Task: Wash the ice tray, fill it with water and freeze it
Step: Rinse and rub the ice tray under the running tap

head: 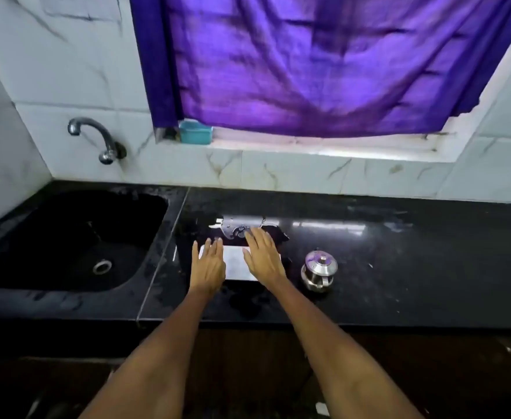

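A white ice tray (235,263) lies flat on the black counter, just right of the sink. My left hand (208,264) hovers over or rests on its left end, fingers spread. My right hand (262,258) is over its right end, fingers also spread. Both palms face down and hide much of the tray; I cannot tell whether they touch it. Its cells are too blurred to make out. A chrome tap (97,137) sticks out of the tiled wall above the black sink (66,240).
A small steel pot with a lid (319,269) stands on the counter (399,267) right of the tray. Water puddles (242,229) lie behind the tray. A teal tub (195,132) sits on the window ledge under a purple curtain (323,62).
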